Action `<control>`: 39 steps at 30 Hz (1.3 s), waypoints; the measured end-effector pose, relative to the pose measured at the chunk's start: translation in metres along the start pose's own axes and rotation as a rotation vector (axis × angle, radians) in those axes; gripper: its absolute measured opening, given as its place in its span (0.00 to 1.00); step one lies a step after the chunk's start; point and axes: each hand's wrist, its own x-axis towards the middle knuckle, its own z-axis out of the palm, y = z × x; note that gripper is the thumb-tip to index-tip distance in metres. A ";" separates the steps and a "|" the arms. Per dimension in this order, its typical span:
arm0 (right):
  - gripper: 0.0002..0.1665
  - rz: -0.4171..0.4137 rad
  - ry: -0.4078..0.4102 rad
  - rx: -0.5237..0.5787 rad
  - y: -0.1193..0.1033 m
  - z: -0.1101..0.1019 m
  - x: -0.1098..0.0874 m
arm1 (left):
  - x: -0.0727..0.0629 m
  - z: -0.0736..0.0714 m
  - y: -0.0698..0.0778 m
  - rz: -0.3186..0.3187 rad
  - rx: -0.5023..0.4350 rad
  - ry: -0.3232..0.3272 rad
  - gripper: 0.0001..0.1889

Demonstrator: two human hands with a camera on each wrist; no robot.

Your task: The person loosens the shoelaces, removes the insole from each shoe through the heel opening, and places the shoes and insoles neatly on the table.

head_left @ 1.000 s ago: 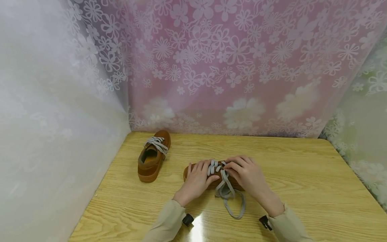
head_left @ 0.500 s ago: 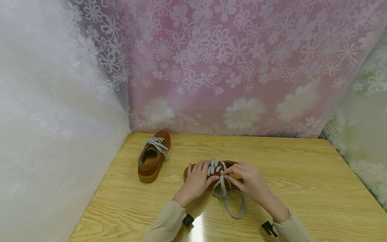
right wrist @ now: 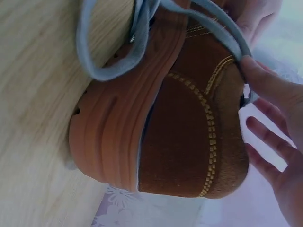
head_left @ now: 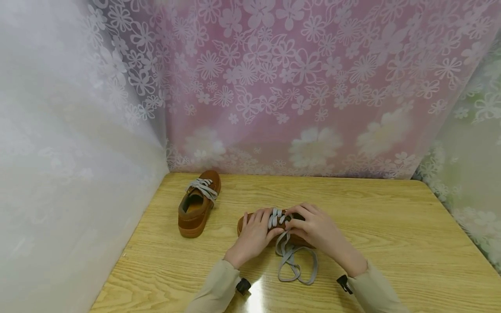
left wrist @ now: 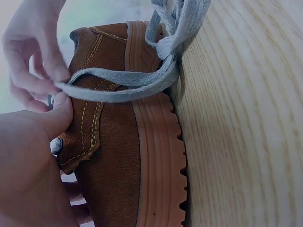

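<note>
A brown sneaker [left wrist: 113,142] with a thick tan sole lies on the table, toe to the left in the head view. My left hand [head_left: 252,238] grips it over the toe and tongue, thumb on the near side. At the collar, my right hand [head_left: 322,230] pinches the grey shoelace [right wrist: 220,30] between thumb and fingers near the upper eyelets. The lace's loose length [head_left: 287,258] hangs over the side and lies looped on the table. In the right wrist view, the sneaker's heel [right wrist: 184,137] shows. My hands hide much of the sneaker in the head view.
A second brown sneaker [head_left: 197,217] with grey laces stands at the back left of the wooden table [head_left: 391,226]. A pink floral curtain [head_left: 274,87] hangs behind, with a pale sheet [head_left: 70,174] on the left.
My right hand pulled back toward the near side, then returned over the sneaker's eyelets. The loose lace has shifted and now forms another loop on the table. My left hand stays put.
</note>
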 end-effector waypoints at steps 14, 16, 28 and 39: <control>0.05 0.675 0.138 0.134 0.032 0.003 0.022 | -0.001 0.000 -0.001 0.018 -0.017 0.018 0.36; 0.05 0.714 0.054 0.167 0.033 0.002 0.021 | -0.001 0.000 -0.001 0.022 -0.016 0.019 0.36; 0.30 0.352 0.029 0.104 0.018 -0.002 0.005 | -0.001 0.000 -0.001 0.008 -0.009 0.001 0.37; 0.19 -0.046 -0.075 -0.122 0.011 0.007 0.009 | 0.000 0.000 -0.001 0.009 -0.008 -0.003 0.36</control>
